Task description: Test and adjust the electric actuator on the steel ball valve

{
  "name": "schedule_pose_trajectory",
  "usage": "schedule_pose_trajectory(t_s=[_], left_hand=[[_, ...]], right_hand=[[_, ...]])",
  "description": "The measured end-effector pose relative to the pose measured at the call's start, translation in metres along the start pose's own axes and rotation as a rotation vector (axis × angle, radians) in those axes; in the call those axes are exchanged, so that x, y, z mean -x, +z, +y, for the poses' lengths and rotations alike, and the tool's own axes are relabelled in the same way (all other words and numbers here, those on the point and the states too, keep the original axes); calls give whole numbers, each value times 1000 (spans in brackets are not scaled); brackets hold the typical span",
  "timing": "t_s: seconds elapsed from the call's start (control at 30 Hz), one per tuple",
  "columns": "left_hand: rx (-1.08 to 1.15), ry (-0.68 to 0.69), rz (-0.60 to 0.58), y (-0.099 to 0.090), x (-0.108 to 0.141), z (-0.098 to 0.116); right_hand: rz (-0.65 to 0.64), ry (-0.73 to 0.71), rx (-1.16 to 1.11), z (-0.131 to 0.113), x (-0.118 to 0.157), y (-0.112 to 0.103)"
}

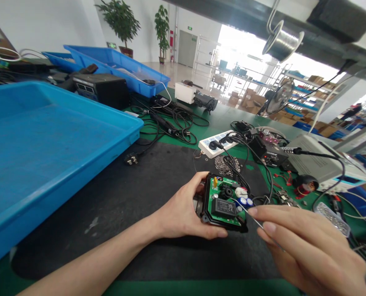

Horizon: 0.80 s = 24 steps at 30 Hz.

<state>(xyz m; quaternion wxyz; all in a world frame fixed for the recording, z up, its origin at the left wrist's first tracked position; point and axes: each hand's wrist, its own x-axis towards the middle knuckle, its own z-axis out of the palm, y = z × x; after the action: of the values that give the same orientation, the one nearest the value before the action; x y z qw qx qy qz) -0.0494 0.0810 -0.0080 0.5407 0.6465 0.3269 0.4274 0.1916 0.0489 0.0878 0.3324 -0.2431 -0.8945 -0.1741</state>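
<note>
My left hand (183, 211) is wrapped round a black housing (205, 205) and holds it up above the dark mat. In the housing's open face sits a green circuit board (215, 193) with a black block component (223, 207), blue-and-white capacitors (246, 202) and a round black part (227, 191). Between the thumb and fingers of my right hand (309, 242) is a pair of thin metal tweezers (254, 220). The tip reaches over the board near the round black part; whether it touches anything there I cannot tell.
A large blue tray (62, 123) takes up the left side. Behind the housing lie many small metal rings (224, 165) and a white power strip (215, 144) with plugged-in cords. To the right stand a soldering station (267, 152) and a grey bench instrument (321, 162). A solder spool (282, 41) hangs above.
</note>
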Motion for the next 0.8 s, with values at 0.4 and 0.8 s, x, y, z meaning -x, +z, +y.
schedule_pose_trajectory(t_s=[0.4,0.8], left_hand=[[15,3,-11,0,0,2],[7,3,-8,0,0,-1]], right_hand=[[-86,-15,55,-10,10,-6],[54,203,-385,6,6,14]])
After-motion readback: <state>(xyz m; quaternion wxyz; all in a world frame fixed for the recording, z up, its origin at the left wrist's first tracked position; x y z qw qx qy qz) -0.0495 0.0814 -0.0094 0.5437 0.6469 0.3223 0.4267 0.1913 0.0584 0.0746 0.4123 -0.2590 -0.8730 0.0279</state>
